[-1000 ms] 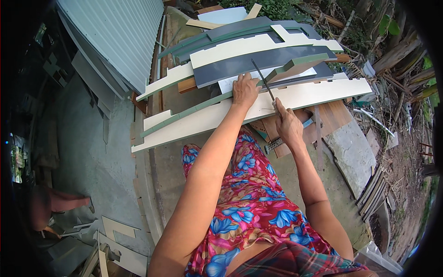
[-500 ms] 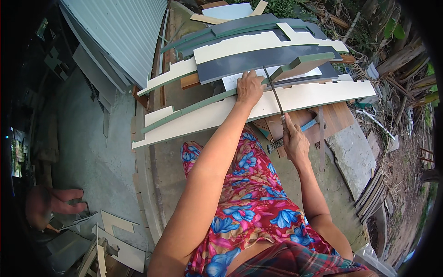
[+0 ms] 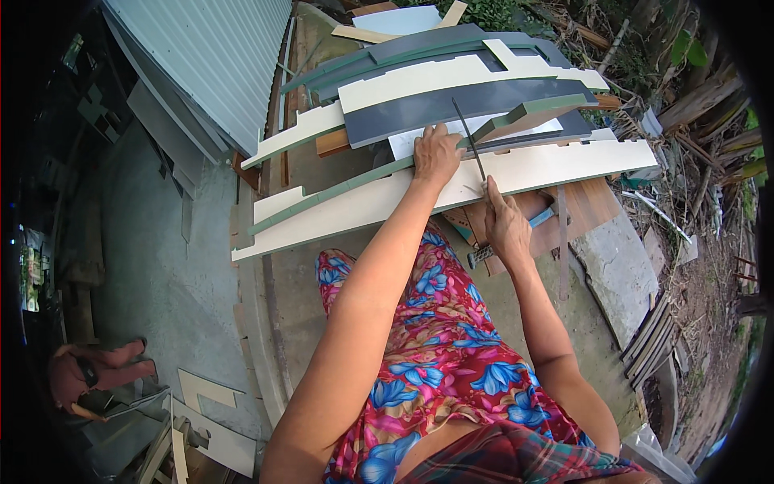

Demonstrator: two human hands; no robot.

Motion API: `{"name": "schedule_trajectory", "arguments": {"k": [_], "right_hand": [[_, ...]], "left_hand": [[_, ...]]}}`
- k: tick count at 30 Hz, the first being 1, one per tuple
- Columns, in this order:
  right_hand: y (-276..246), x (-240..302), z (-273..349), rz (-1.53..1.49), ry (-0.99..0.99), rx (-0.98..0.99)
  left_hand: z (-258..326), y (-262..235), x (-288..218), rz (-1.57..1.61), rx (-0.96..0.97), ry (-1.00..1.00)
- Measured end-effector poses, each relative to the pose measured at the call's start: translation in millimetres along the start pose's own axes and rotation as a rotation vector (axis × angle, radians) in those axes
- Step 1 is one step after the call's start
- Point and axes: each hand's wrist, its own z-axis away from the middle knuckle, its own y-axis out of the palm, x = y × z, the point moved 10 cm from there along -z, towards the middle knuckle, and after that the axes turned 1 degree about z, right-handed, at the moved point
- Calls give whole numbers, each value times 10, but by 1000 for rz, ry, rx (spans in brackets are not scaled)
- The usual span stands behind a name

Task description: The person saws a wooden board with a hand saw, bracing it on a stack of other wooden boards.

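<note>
My left hand (image 3: pixel 436 155) is closed over the edge of a narrow green-edged board (image 3: pixel 339 190) that stands on its long side. In my right hand (image 3: pixel 508 226) is a hand tool with a long, thin dark blade (image 3: pixel 468 134); I cannot tell whether it is a saw or a file. The blade crosses the standing board just right of my left fingers, its tip pointing away from me over a dark grey panel (image 3: pixel 403 114). Under both hands lies a long cream board (image 3: pixel 564 164) with a notched far edge.
A blue-and-dark tool like a hammer (image 3: pixel 542 218) rests below the boards on brown planks (image 3: pixel 592 202). More cream boards (image 3: pixel 419 81) are stacked beyond. At left, a person (image 3: pixel 93 375) bends near cut panels (image 3: pixel 218 436). A corrugated wall (image 3: pixel 210 64) rises at upper left.
My right hand has pushed the tool forward and slightly left, so its tip reaches farther over the grey panel. My left hand stays in place. The person at left has shifted posture.
</note>
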Motion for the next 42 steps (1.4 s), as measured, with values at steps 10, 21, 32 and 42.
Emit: {"name": "schedule_trajectory", "arguments": {"k": [10, 21, 32, 42], "right_hand": [[10, -23, -228, 45, 18, 60], [95, -21, -57, 79, 10, 32], [88, -1, -403, 47, 40, 43], [13, -23, 116, 27, 39, 33]], "left_hand": [[-3, 15, 14, -27, 11, 4], [0, 5, 30, 21, -1, -20], [-15, 16, 26, 22, 12, -24], [-14, 9, 53, 26, 36, -47]]}}
